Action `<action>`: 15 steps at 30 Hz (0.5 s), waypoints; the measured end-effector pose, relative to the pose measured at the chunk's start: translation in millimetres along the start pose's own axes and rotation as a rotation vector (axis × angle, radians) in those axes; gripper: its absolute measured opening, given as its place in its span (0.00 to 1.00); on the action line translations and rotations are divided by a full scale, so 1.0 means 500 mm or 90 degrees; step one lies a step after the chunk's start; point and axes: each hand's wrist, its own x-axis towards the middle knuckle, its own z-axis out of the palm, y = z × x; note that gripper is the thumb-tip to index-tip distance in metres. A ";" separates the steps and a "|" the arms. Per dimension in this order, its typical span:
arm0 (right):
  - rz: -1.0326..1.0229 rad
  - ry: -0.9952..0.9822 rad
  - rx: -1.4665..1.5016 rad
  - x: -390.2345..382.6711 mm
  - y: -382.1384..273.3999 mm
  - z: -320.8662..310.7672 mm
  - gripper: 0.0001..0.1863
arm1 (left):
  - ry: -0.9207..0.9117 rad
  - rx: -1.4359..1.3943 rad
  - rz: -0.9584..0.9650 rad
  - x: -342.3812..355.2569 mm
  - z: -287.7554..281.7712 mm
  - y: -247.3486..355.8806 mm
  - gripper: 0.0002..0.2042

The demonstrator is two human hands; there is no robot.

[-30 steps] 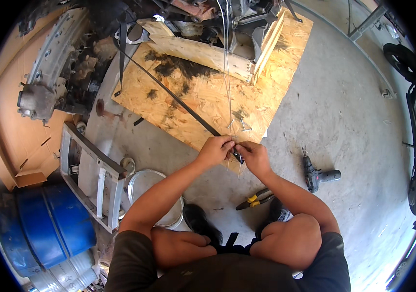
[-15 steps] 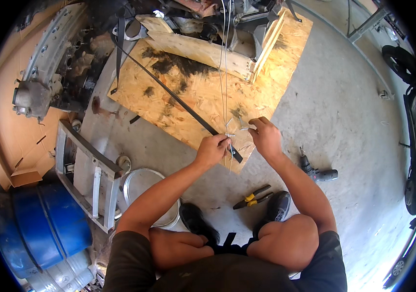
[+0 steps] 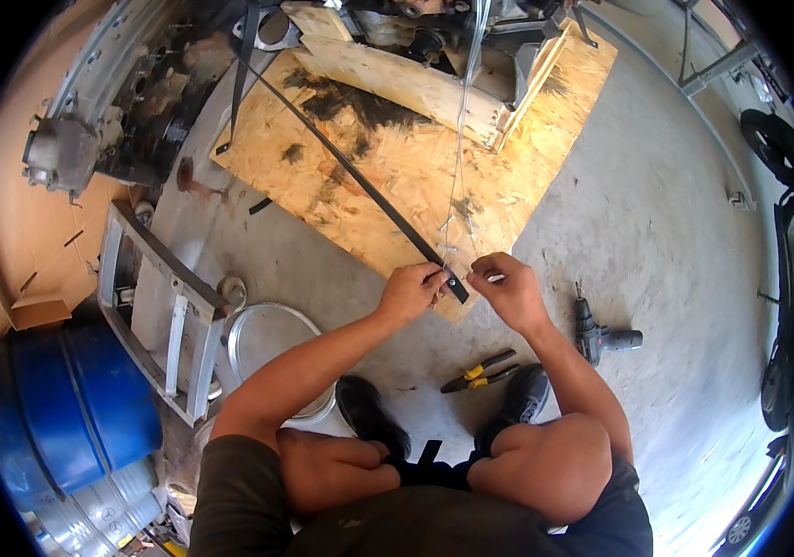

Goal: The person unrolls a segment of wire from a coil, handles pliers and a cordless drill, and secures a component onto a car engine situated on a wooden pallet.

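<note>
My left hand (image 3: pixel 418 292) is closed on thin wires at the near end of a long black strap (image 3: pixel 369 195), beside a bolt fixed through it. Just to its right, my right hand (image 3: pixel 506 288) pinches a small pale piece, too small to make out. Both are over the near corner of a wooden chipboard sheet (image 3: pixel 536 158). Several screws (image 3: pixel 452 246) lie loose on the board just beyond my fingers. Thin wires (image 3: pixel 464 111) run from the far edge down to my hands.
Metal engine parts (image 3: pixel 58 153), cardboard (image 3: pixel 16 232), a metal frame (image 3: pixel 202 316), a wire coil (image 3: pixel 258 306) and a blue barrel (image 3: pixel 63 408) are left. Planks (image 3: pixel 397 93) edge machinery at the back. Pliers (image 3: pixel 476 371) and a cordless drill (image 3: pixel 592 334) lie on the concrete floor (image 3: pixel 647 232).
My right hand reached up to the screws, then came back down beside my left hand, which stays at the strap's end. The view has shifted slightly.
</note>
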 end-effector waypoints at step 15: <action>0.124 -0.037 0.089 0.029 0.072 0.047 0.15 | 0.104 0.056 0.058 -0.017 0.030 -0.034 0.12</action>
